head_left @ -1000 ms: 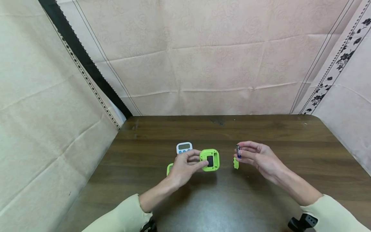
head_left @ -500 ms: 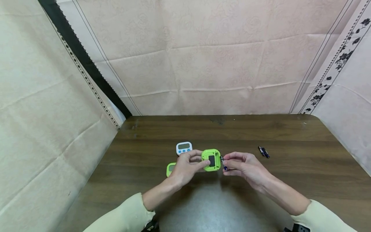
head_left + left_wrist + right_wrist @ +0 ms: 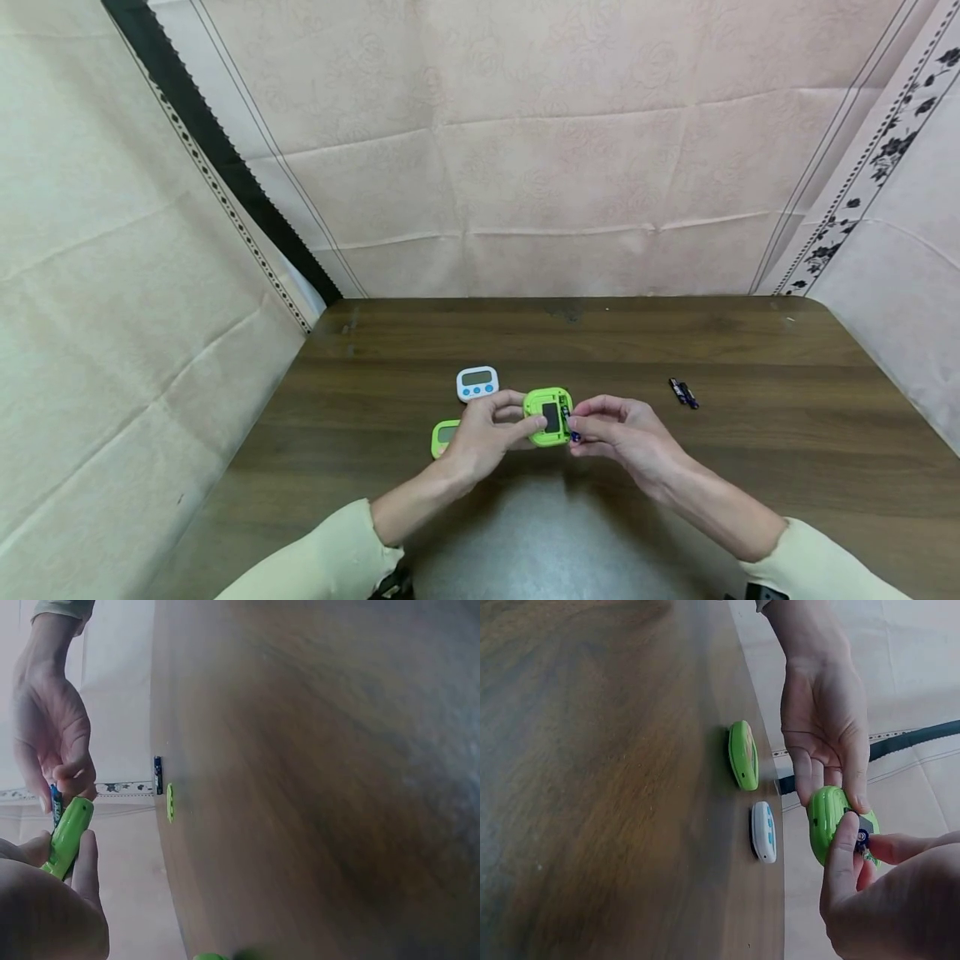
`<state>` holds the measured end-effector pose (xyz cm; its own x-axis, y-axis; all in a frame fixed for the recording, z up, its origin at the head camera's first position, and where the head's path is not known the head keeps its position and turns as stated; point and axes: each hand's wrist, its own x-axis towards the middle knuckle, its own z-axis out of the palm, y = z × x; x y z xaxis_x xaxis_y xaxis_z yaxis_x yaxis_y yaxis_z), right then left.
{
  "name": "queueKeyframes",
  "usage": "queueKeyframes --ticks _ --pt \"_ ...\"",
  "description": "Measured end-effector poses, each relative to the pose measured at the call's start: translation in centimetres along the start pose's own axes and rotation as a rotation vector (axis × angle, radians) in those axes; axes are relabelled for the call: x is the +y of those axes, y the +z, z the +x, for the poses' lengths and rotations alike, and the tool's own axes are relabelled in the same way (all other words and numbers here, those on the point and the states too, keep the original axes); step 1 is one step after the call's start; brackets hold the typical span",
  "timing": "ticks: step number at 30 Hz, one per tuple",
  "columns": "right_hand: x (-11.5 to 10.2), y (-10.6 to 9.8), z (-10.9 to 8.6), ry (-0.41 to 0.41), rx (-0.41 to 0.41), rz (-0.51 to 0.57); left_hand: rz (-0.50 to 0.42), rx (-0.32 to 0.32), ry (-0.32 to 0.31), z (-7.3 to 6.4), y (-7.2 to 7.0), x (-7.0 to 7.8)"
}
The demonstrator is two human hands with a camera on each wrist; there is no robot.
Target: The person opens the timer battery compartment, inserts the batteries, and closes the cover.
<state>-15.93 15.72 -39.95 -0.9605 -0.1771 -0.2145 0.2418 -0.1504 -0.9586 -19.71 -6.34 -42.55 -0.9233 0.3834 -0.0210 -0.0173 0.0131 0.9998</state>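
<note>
Head view: above the table [image 3: 750,492], the left hand [image 3: 480,435] is holding the timer [image 3: 551,417] between thumb and fingers, its back facing up. The right hand [image 3: 633,442] is pinching the battery [image 3: 574,436] at the timer's right edge; fingers are partly hiding it, and its polarity is not showing legibly. Good seating is probably depending on bracing the timer firmly, matching polarity first, aligning the battery lengthwise, then pressing gently without forcing it.
</note>
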Motion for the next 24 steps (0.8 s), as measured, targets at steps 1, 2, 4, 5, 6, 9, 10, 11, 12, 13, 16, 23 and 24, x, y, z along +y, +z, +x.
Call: queueKeyframes --ticks 1,2,4,5,6,9,10,11,12,13,16,23,24 --pt "0.03 0.02 0.07 -0.004 0.0 -0.006 -0.009 -0.002 -0.005 -0.04 0.04 0.01" --pt "0.05 0.04 0.12 -0.007 0.001 -0.012 -0.017 -0.002 -0.012 -0.08 0.07 0.02" --pt "0.09 -0.04 0.22 -0.006 -0.002 -0.029 -0.031 -0.005 -0.034 -0.15 0.12 0.07" --pt "0.09 -0.09 0.26 -0.002 -0.001 -0.037 -0.037 -0.006 -0.042 -0.18 0.14 0.08" --pt "0.11 -0.17 0.31 0.002 0.0 -0.046 -0.045 -0.007 -0.053 -0.21 0.16 0.11" --pt "0.15 -0.41 0.41 0.014 -0.001 -0.08 -0.067 -0.011 -0.084 -0.29 0.13 0.13" --pt "0.19 -0.48 0.45 0.016 0.001 -0.092 -0.075 -0.015 -0.093 -0.29 0.1 0.13" --pt "0.25 -0.53 0.5 0.016 0.004 -0.105 -0.082 -0.018 -0.102 -0.29 0.07 0.11" --pt "0.32 -0.56 0.54 0.015 0.006 -0.118 -0.09 -0.022 -0.111 -0.28 0.02 0.07" --pt "0.41 -0.58 0.59 0.012 0.01 -0.133 -0.103 -0.026 -0.123 -0.26 -0.05 0.02" --pt "0.67 -0.53 0.7 0.0 0.021 -0.175 -0.14 -0.034 -0.157 -0.18 -0.25 -0.09" --pt "0.98 -0.79 0.56 -0.081 0.034 -0.271 -0.19 -0.053 -0.208 -0.01 -0.6 -0.27" --pt "1.0 -0.94 0.54 -0.112 0.015 -0.292 -0.194 -0.056 -0.212 -0.02 -0.65 -0.29"
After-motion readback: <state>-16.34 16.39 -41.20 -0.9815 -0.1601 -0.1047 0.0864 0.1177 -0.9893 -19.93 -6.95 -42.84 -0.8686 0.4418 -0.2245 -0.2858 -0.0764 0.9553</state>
